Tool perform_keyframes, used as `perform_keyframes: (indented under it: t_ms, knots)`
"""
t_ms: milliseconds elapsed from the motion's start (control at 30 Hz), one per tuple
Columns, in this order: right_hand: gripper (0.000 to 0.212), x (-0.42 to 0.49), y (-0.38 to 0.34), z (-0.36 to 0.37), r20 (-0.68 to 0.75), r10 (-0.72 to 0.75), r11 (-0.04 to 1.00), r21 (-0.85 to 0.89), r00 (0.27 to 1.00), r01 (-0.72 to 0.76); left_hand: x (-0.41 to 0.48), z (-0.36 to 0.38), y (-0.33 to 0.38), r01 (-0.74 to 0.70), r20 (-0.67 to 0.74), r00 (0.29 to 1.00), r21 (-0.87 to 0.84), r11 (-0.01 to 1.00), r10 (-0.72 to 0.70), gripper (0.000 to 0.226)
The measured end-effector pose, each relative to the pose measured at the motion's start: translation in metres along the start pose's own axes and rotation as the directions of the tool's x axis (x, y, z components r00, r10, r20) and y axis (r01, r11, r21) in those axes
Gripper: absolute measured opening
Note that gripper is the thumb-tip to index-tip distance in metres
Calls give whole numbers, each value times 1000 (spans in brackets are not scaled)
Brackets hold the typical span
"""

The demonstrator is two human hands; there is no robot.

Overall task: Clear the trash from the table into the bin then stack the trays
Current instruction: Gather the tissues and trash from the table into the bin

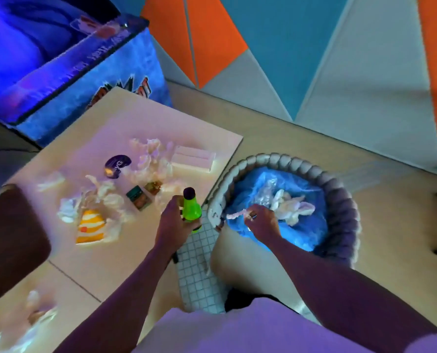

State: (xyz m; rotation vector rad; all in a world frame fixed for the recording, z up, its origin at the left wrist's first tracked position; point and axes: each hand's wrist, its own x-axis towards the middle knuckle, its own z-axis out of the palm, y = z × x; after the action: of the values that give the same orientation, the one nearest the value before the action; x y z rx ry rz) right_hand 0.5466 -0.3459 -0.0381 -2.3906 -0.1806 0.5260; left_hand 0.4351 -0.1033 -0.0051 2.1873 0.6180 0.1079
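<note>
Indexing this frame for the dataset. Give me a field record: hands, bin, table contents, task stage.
left hand: grips green bottle at the table's edge nearest the bin
right hand: over the bin, pinches a pale paper strip
bin: grey braided wall, blue liner, crumpled paper inside
table: crumpled tissues, yellow striped wrapper, purple packet, small jars, white box
trays: none identifiable
stage: trash clearing underway, much left on the table

Single head-worn wide-angle view, aimed forward and steeply down; near above the table (110, 250) at left of frame and the bin (283, 159) at centre right.
</note>
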Motion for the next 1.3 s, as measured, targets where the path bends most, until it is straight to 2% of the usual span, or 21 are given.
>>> perform_keyframes:
  t_ms: [100, 233, 367, 433, 633, 1133, 1200, 1300]
  knots:
    - [16, 4, 38, -33, -70, 97, 995, 33, 993, -95, 24, 39, 30, -18, 91, 996, -1, 1000, 18, 61]
    - [26, 4, 83, -68, -109, 243, 970, 23, 964, -242, 47, 85, 64, -75, 195, 978, 6, 997, 73, 63]
    - [23, 4, 117, -91, -174, 308, 951, 52, 935, -304, 69, 120, 89, -131, 298, 948, 35, 991, 115, 73]
    - [22, 5, 126, -99, -209, 325, 946, 84, 922, -314, 80, 135, 100, -158, 327, 936, 66, 985, 128, 77]
    - [13, 18, 144, -108, -275, 391, 915, 222, 878, -338, 106, 173, 119, -158, 366, 924, 110, 981, 107, 69]
    - [21, 60, 153, -109, -294, 406, 908, 238, 866, -345, 150, 218, 143, -165, 439, 896, 182, 969, 69, 73]
    - [26, 62, 155, -110, -283, 403, 909, 236, 870, -344, 155, 222, 139, -146, 455, 889, 168, 975, 55, 73]
    - [44, 62, 156, -109, -257, 387, 919, 192, 886, -346, 161, 225, 133, -77, 454, 891, 111, 991, 18, 75]
